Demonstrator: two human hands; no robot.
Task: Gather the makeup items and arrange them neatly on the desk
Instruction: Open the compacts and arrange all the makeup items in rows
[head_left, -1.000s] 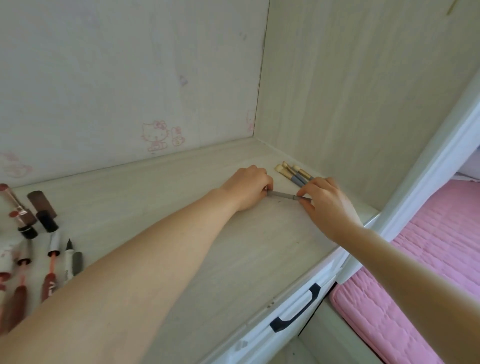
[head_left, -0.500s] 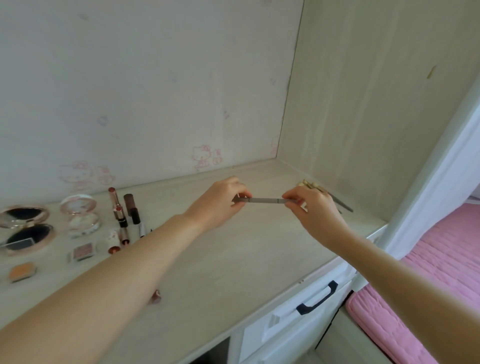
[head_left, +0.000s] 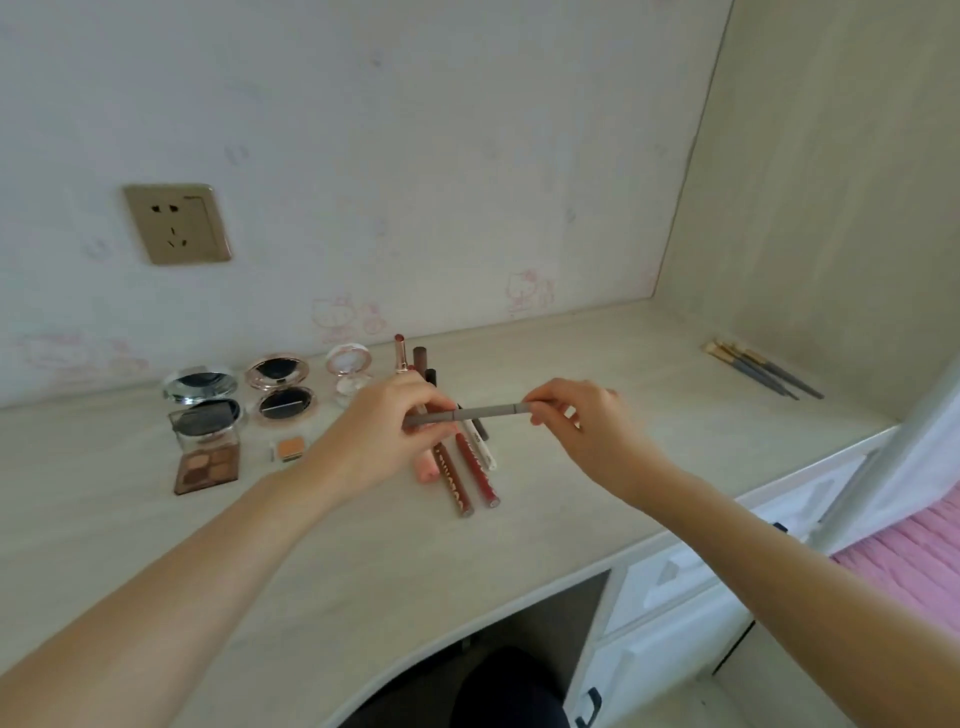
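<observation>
A thin grey makeup pencil (head_left: 478, 414) is held level above the desk (head_left: 597, 467). My left hand (head_left: 387, 431) pinches its left end and my right hand (head_left: 582, 421) pinches its right end. Under the pencil lie several lip pens and lipsticks (head_left: 467, 467) side by side. To their left stand three open round compacts (head_left: 280, 387), an eyeshadow palette (head_left: 208, 467) and a small orange pan (head_left: 291, 448). A few brushes (head_left: 758, 369) lie at the far right, by the side wall.
A wall socket (head_left: 176, 223) sits above the compacts. Drawers with black handles (head_left: 589, 706) are under the desk's right side. A pink bed cover (head_left: 904, 551) lies lower right. The desk's front edge curves over a dark knee space.
Both hands lifted the grey pencil from beside the brushes and carried it left, over the row of lip pens. The view swung left, showing the compacts and the socket.
</observation>
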